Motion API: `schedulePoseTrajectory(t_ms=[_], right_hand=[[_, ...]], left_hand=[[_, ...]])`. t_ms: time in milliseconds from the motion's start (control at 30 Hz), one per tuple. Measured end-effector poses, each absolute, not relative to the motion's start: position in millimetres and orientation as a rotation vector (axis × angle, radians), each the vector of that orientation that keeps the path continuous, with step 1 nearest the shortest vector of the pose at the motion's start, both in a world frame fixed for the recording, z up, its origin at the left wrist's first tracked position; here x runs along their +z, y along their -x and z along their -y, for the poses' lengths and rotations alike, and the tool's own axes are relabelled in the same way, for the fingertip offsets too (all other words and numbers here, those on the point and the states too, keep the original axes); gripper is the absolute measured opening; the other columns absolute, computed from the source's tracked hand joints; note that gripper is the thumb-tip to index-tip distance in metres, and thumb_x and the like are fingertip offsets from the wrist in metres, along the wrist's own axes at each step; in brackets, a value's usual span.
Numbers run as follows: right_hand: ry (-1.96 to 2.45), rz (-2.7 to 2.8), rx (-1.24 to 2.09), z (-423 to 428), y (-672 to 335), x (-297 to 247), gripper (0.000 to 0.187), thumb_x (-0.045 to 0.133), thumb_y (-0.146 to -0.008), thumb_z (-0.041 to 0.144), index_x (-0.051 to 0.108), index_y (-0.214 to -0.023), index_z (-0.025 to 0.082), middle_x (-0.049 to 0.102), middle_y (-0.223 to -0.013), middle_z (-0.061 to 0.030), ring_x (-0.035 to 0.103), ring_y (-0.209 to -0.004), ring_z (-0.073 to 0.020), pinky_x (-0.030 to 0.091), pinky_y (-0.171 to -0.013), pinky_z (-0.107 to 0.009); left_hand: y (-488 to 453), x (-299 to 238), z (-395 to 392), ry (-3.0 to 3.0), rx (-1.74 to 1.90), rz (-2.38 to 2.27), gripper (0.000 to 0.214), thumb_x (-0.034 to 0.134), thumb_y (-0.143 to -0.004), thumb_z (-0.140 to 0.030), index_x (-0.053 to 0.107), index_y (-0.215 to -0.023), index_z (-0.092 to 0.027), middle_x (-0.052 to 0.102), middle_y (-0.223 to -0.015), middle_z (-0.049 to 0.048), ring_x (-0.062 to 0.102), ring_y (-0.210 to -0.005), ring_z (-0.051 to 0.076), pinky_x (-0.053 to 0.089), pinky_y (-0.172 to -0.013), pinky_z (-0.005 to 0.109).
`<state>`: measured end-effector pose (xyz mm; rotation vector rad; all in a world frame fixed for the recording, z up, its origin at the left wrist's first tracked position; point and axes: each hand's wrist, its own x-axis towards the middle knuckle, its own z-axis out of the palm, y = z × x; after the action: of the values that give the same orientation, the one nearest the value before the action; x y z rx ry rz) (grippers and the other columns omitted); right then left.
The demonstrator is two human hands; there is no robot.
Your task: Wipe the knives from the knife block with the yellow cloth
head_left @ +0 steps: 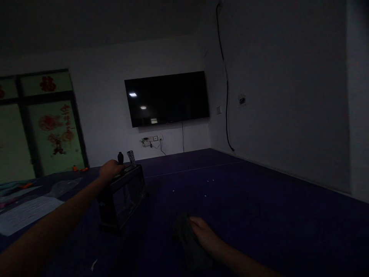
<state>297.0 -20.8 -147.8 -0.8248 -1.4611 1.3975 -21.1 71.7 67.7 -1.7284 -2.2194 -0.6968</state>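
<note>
At the left, my left hand [111, 169] is closed at the top of a black-framed box with see-through sides [108, 207], which stands on the dark purple surface [259, 215]. A dark knob-like piece [120, 157] and a clear, short tube-like piece [131, 157] rise from the box's top beside my fingers. Lower and to the right, my right hand [203, 232] is closed on a dark grey cloth [188, 242], bunched and hanging down against the surface. Dim light hides the fingertips of both hands.
Printed paper [29, 211] and a clear plastic bag [63, 187] lie at the left. Small orange pieces [79, 169] are farther back. Several white scraps dot the surface. A television [170, 100] hangs on the far wall; a black cable [227, 96] runs down the right wall.
</note>
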Motion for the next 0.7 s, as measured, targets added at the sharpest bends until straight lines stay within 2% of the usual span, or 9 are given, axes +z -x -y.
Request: schedulePoseTrajectory(t_ms=[167, 233, 333, 433, 567, 700], right_hand=[[0.806, 1.466, 1.407, 18.1, -297.6, -150.9, 0.040, 0.054, -0.070, 0.054, 0.061, -0.067, 0.015, 0.046, -0.053, 0.0032, 0.039, -0.046, -0.0095, 0.032, -0.046, -0.021], [0.814, 1.459, 1.388, 16.9, -297.3, -152.7, 0.040, 0.054, -0.069, 0.054, 0.061, -0.066, 0.015, 0.045, -0.053, 0.0035, 0.038, -0.046, -0.0093, 0.031, -0.045, -0.021], [0.817, 1.456, 1.375, 15.6, -297.1, -154.9, 0.040, 0.055, -0.069, 0.054, 0.061, -0.066, 0.015, 0.045, -0.053, 0.0037, 0.038, -0.046, -0.0091, 0.030, -0.045, -0.021], [0.795, 1.487, 1.387, 16.4, -297.7, -153.8, 0.039, 0.054, -0.070, 0.053, 0.061, -0.066, 0.015, 0.047, -0.054, 0.0034, 0.039, -0.046, -0.0089, 0.030, -0.045, -0.021], [0.800, 1.530, 1.353, 19.7, -298.8, -149.3, 0.040, 0.052, -0.071, 0.054, 0.060, -0.067, 0.015, 0.047, -0.053, 0.0039, 0.040, -0.047, -0.0093, 0.032, -0.047, -0.021], [0.851, 1.555, 1.316, 21.6, -298.6, -147.6, 0.041, 0.049, -0.073, 0.055, 0.060, -0.068, 0.016, 0.046, -0.053, 0.0038, 0.041, -0.048, -0.0099, 0.033, -0.047, -0.021]], left_hand=[[9.1, 60.8, -51.3, 1.607, -0.696, 2.181, 0.044, 0.049, -0.070, -0.050, 0.069, -0.081, -0.012, 0.065, -0.086, 0.0212, 0.059, -0.090, 0.036, 0.044, -0.070, 0.039], [2.5, 51.6, -37.3, 1.538, -0.752, 2.130, 0.051, 0.043, -0.074, -0.052, 0.067, -0.094, -0.012, 0.063, -0.097, 0.0217, 0.054, -0.099, 0.037, 0.043, -0.076, 0.043], [-6.6, 30.6, -17.0, 1.233, -1.223, 1.981, 0.062, 0.038, -0.075, -0.059, 0.059, -0.112, -0.013, 0.058, -0.110, 0.0200, 0.050, -0.105, 0.037, 0.041, -0.081, 0.047], [-14.6, 10.5, -7.5, 0.860, -1.625, 1.905, 0.069, 0.037, -0.075, -0.063, 0.050, -0.121, -0.013, 0.051, -0.122, 0.0194, 0.041, -0.115, 0.036, 0.034, -0.091, 0.050], [-25.2, -2.5, -12.9, 0.739, -1.798, 1.918, 0.081, 0.048, -0.069, -0.064, 0.040, -0.127, -0.008, 0.046, -0.126, 0.0211, 0.037, -0.120, 0.035, 0.027, -0.099, 0.048], [-29.0, -10.9, -23.3, 0.680, -1.907, 2.007, 0.085, 0.052, -0.068, -0.059, 0.030, -0.131, -0.007, 0.039, -0.132, 0.0243, 0.032, -0.123, 0.037, 0.025, -0.099, 0.054]])
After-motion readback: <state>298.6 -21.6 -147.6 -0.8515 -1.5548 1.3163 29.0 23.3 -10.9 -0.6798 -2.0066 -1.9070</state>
